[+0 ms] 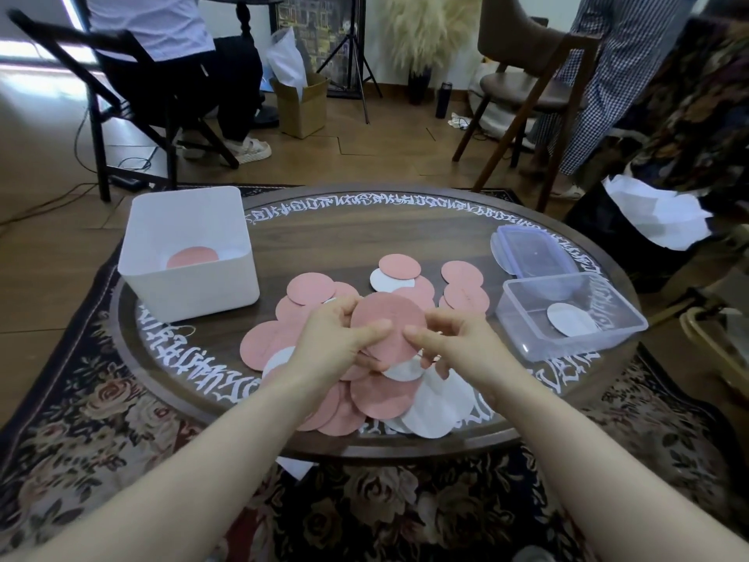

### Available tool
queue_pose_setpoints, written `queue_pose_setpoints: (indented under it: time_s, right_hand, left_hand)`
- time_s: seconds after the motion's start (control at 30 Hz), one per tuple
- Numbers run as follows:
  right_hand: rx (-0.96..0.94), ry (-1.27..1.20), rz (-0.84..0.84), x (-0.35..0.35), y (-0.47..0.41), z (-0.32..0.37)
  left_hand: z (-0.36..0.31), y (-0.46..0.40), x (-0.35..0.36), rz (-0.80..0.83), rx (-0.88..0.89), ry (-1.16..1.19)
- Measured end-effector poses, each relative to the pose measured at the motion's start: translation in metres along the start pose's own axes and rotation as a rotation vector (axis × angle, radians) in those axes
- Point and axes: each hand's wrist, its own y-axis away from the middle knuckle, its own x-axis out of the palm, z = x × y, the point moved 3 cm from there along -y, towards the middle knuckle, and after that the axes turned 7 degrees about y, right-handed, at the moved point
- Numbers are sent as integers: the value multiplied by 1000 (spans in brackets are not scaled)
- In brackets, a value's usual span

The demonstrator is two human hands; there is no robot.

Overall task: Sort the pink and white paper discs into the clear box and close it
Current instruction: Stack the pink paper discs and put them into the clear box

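— What do the hands hold?
— The left hand (338,338) and right hand (450,342) both pinch one pink disc (387,322) above the pile of discs (377,395) on the round table (364,233).
— And the clear box (569,316)?
— Open, right of the pile, one white disc (571,324) inside; its lid (529,253) lies just behind. A white bin (188,253) stands left.

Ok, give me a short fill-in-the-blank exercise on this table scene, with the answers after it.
1. Both hands hold up a ____ disc.
2. The clear box holds one ____ disc.
3. The lid lies ____ the clear box.
4. The white bin stands on the table's ____ side.

Answers: pink; white; behind; left
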Motion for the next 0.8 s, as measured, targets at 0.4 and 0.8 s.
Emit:
queue_pose_setpoints:
  time_s: [0.4, 0.8]
  right_hand:
    - [-185, 260, -166, -2, 1, -17]
    - [-196, 180, -190, 1, 6, -21]
  left_hand:
    - [11, -7, 0, 59, 556, -895]
    - [5, -6, 6, 124, 532, -865]
